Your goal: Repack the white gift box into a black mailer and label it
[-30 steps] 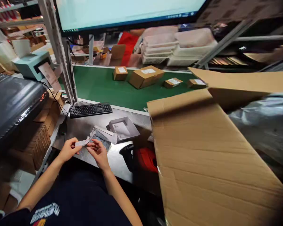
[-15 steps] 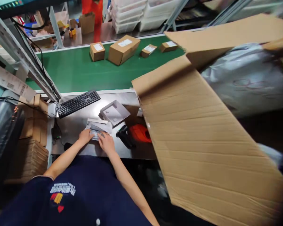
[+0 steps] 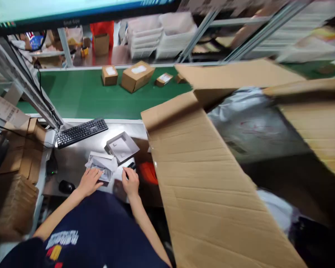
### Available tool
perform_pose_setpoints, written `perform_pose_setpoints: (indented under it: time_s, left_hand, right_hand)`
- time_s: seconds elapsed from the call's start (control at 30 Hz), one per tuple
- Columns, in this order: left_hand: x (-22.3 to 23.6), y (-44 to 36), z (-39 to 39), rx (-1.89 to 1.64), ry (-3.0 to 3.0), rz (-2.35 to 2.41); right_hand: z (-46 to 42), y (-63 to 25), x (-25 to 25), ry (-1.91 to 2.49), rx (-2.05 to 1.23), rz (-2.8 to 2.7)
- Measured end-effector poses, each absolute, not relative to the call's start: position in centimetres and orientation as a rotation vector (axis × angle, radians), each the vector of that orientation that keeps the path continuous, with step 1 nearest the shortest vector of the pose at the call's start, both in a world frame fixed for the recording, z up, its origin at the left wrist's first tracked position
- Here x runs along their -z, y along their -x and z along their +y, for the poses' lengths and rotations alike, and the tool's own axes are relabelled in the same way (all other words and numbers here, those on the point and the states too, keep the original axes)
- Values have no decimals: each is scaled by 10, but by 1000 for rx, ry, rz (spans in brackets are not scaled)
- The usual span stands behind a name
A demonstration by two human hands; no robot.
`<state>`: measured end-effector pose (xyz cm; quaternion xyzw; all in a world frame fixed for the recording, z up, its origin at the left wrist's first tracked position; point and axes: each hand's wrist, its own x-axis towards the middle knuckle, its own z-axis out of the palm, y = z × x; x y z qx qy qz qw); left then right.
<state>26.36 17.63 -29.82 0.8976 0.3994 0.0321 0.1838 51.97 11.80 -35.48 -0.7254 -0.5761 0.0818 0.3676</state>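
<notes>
My left hand (image 3: 89,181) lies with its fingers spread on a crumpled white-and-grey packet (image 3: 101,165) on the steel bench (image 3: 72,163). My right hand (image 3: 131,181) reaches to the right, its fingers at a black handheld scanner (image 3: 131,166) beside a red object (image 3: 148,173); whether the fingers close on the scanner I cannot tell. Just behind the packet sits an open grey box tray (image 3: 122,146).
A black keyboard (image 3: 80,131) and a mouse (image 3: 66,186) lie on the bench. A large open cardboard carton (image 3: 212,178) with grey bags fills the right side. Behind runs a green conveyor (image 3: 80,97) carrying several labelled parcels (image 3: 136,76). Flat cardboard stacks (image 3: 13,175) stand at left.
The paper piece held up in both hands a second ago now lies on the bench. My right hand has left the packet and moved right to the scanner. The view swung.
</notes>
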Motion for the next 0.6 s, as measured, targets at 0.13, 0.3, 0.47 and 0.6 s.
perform_pose_setpoints:
  time_s: [0.13, 0.3, 0.47, 0.6]
  left_hand:
    - [327, -264, 181, -293, -2706, 1093]
    - [333, -247, 222, -732, -2720, 1069]
    - [288, -241, 255, -898, -2328, 1255]
    - [241, -249, 287, -932, -2055, 1214]
  right_hand:
    - [165, -539, 359, 2077, -211, -1527]
    - [234, -536, 350, 2146, -320, -1634]
    - [234, -547, 290, 1975, -335, -1584]
    - [214, -558, 226, 1651, -491, -1530]
